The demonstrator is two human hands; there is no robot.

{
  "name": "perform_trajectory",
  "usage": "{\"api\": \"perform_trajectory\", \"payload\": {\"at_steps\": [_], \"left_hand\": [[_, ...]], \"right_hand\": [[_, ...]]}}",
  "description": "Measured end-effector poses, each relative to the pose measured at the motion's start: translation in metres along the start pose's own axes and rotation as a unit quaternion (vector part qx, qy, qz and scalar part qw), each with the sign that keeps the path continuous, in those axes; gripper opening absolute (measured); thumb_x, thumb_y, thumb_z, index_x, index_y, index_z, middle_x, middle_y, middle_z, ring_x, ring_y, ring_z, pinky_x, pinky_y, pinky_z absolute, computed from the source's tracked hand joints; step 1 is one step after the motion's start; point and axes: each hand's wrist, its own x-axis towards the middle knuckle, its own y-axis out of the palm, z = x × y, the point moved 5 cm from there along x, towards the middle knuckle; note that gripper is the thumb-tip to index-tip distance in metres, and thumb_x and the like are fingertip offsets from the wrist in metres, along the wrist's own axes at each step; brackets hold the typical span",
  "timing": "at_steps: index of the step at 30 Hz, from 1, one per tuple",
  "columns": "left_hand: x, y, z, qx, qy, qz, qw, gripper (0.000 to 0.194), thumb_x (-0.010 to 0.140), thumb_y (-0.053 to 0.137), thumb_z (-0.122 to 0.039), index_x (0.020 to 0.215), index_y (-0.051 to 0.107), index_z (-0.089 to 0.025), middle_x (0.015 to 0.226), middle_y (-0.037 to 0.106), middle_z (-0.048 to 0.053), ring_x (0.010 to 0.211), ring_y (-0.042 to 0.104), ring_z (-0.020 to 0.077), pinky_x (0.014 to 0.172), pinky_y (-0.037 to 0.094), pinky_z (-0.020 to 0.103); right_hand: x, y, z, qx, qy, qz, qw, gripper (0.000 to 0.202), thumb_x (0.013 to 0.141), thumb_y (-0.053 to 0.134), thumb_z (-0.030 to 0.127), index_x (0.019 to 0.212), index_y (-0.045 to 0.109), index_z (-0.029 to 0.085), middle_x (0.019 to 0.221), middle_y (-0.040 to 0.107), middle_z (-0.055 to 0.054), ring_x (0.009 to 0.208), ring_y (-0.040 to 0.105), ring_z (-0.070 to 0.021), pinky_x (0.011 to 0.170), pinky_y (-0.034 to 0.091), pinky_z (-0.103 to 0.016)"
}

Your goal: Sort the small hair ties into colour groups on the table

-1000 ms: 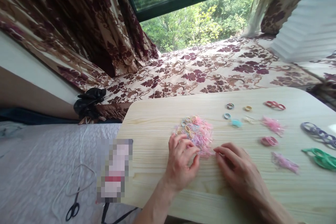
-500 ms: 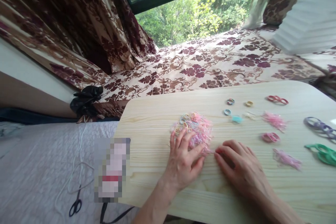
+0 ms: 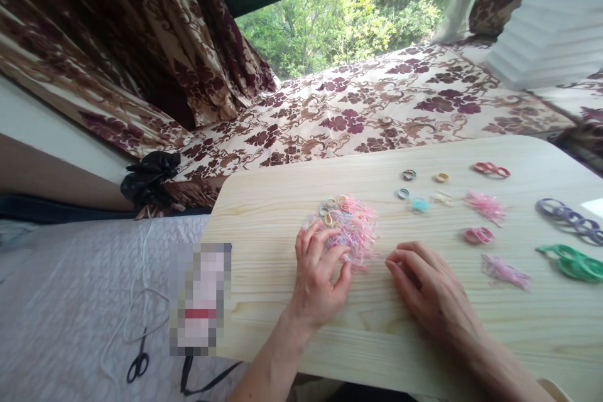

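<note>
Fingers of our left hand (image 3: 316,279) curl, loosely spread, at the mixed pile of bands (image 3: 355,232) on the table (image 3: 264,314). Our right hand's (image 3: 433,295) fingertips press together; contents, we cannot tell. Sideways dragging could scatter overlapping bands.

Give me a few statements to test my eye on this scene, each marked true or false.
1. The left hand reaches over the near edge of a mixed pile of small bands. True.
2. The right hand is buried in that pile. False: it is beside the pile, apart from it.
3. The red bands lie on the table, farther from the person than the green bands. True.
4. The scissors lie on the table. False: they lie on the quilted cover.
</note>
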Motion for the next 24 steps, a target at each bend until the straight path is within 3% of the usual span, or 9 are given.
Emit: {"api": "perform_trajectory", "payload": {"at_steps": [8, 16, 24], "left_hand": [[-0.001, -0.005, -0.01, 0.017, 0.021, -0.039, 0.999, 0.014, 0.085, 0.063, -0.015, 0.096, 0.069, -0.023, 0.11, 0.066, 0.006, 0.128, 0.049, 0.0272, 0.117, 0.027, 0.055], [-0.002, 0.006, -0.019, 0.023, 0.048, 0.01, 0.999, 0.029, 0.086, 0.066, -0.021, 0.113, 0.067, -0.029, 0.115, 0.066, 0.004, 0.129, 0.048, 0.0268, 0.119, 0.021, 0.055], [-0.003, 0.008, -0.017, 0.028, 0.055, 0.013, 0.998, 0.018, 0.085, 0.066, -0.02, 0.101, 0.07, -0.028, 0.109, 0.068, 0.003, 0.127, 0.05, 0.0264, 0.118, 0.021, 0.056]], "right_hand": [[0.0, -0.002, 0.012, 0.003, -0.066, 0.001, 0.998, 0.01, 0.097, 0.049, 0.023, 0.091, 0.057, 0.023, 0.088, 0.068, -0.002, 0.076, 0.064, -0.0128, 0.07, 0.049, -0.024], [0.001, 0.001, 0.011, 0.022, -0.048, 0.027, 0.998, 0.017, 0.097, 0.046, 0.026, 0.086, 0.058, 0.024, 0.083, 0.067, -0.001, 0.071, 0.063, -0.0123, 0.067, 0.05, -0.025], [0.003, 0.003, 0.009, 0.049, -0.025, 0.04, 0.998, 0.019, 0.097, 0.045, 0.029, 0.083, 0.058, 0.024, 0.08, 0.067, -0.002, 0.07, 0.063, -0.013, 0.067, 0.051, -0.025]]}}
